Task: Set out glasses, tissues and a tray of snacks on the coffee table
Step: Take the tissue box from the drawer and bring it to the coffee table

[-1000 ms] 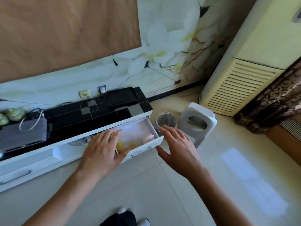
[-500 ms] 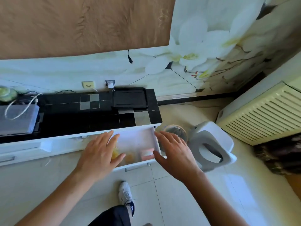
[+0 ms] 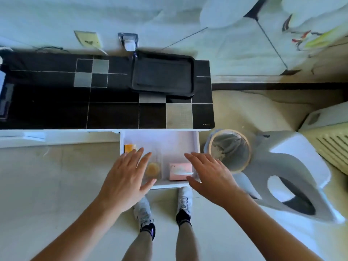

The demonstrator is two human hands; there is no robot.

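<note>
A white drawer [image 3: 169,142] stands pulled out from the low cabinet. Inside lie a pink packet [image 3: 179,171], a clear bag with yellow snacks [image 3: 153,169] and an orange packet [image 3: 130,147] at the left wall. My left hand [image 3: 126,178] hovers flat over the drawer's left front, fingers straight, hiding part of the contents. My right hand [image 3: 209,176] hovers flat over the right front corner, beside the pink packet. Neither hand holds anything. A black tray [image 3: 162,74] lies empty on the cabinet's black tiled top [image 3: 113,113].
A bin lined with a bag [image 3: 228,149] stands right of the drawer. A white plastic stool [image 3: 290,176] lies tipped beside it. A slatted cream unit [image 3: 333,140] fills the right edge. My feet [image 3: 184,202] stand under the drawer front. Wall sockets [image 3: 129,41] sit behind the cabinet.
The view has tilted down and moved closer over the drawer. Both hands stay flat above its front, the right one now nearer the pink packet. My two feet have come into view.
</note>
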